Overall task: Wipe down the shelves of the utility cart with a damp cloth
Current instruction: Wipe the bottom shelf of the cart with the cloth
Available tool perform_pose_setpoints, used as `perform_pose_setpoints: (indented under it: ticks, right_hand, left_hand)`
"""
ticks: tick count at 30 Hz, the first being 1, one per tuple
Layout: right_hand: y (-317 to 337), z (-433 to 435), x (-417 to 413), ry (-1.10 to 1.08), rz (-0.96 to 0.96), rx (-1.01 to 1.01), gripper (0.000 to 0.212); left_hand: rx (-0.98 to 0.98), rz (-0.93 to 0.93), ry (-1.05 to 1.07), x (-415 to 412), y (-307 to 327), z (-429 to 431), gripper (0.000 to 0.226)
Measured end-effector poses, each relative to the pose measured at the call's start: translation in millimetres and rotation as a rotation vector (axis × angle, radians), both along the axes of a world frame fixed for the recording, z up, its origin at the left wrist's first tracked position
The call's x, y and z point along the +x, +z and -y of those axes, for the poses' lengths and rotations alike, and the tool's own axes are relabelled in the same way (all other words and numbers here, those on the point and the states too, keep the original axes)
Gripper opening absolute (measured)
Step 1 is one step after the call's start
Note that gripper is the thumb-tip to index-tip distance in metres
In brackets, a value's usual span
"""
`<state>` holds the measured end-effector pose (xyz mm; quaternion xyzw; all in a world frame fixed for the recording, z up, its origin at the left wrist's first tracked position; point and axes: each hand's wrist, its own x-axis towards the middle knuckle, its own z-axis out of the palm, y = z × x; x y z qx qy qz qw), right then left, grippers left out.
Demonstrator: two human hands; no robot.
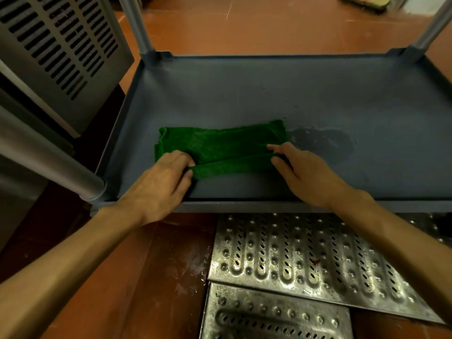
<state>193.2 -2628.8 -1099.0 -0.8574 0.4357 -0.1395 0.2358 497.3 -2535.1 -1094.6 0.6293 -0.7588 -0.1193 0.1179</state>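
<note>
- Under both wrists, perforated metal grates (pixel 293 260) lie on the red floor.
- Left hand (pixel 159 182) pinches the near-left fold of the green cloth (pixel 220 145).
- Right hand (pixel 300 172) pinches the cloth's right end, thumb below, fingers on top.
- The cloth lies folded between the hands on the grey cart shelf (pixel 244 94).
- Just beyond the right hand, a dark wet patch (pixel 327 143).

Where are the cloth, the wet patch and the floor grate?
cloth (pixel 220 145): head view, middle of its top fold.
wet patch (pixel 327 145): head view, its dark centre.
grate (pixel 293 253): head view, middle of the upper plate.
</note>
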Motion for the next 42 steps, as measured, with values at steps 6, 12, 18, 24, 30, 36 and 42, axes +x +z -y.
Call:
perform_pose_setpoints:
  ticks: [6,12,18,24,30,36,42]
  right_hand:
    - [-3.1,7.0,-0.6,0.054,0.017,-0.014,0.013]
    - [-7.4,4.5,0.8,0.044,0.005,0.09,0.013]
    - [9.0,-7.9,-1.1,0.013,0.041,0.133,0.016]
    - [19.8,-17.8,-4.2,-0.035,0.085,0.197,0.019]
    - [29.8,-21.3,-7.2,-0.045,0.056,0.275,0.023]
    - [62.3,-2.1,-15.3,-0.021,0.001,0.358,0.021]
    - [143.1,39.7,-24.7,0.139,-0.228,0.517,0.034]
  left_hand:
    - [-0.055,-0.066,0.017,0.0,2.7,2.9,0.036]
    - [0.013,-0.099,0.051,0.6,2.5,4.2,0.03]
    - [-0.068,-0.113,0.036,1.3,7.5,-1.0,0.03]
    - [-0.082,-0.14,0.045,-0.3,9.4,-5.9,0.03]
    - [-0.017,-0.162,0.023,-1.8,7.4,-3.2,0.028]
    - [0.033,-0.222,-0.063,4.6,29.7,10.5,0.035]
    - [-0.128,0.229,-0.242,17.3,91.2,49.7,0.057]
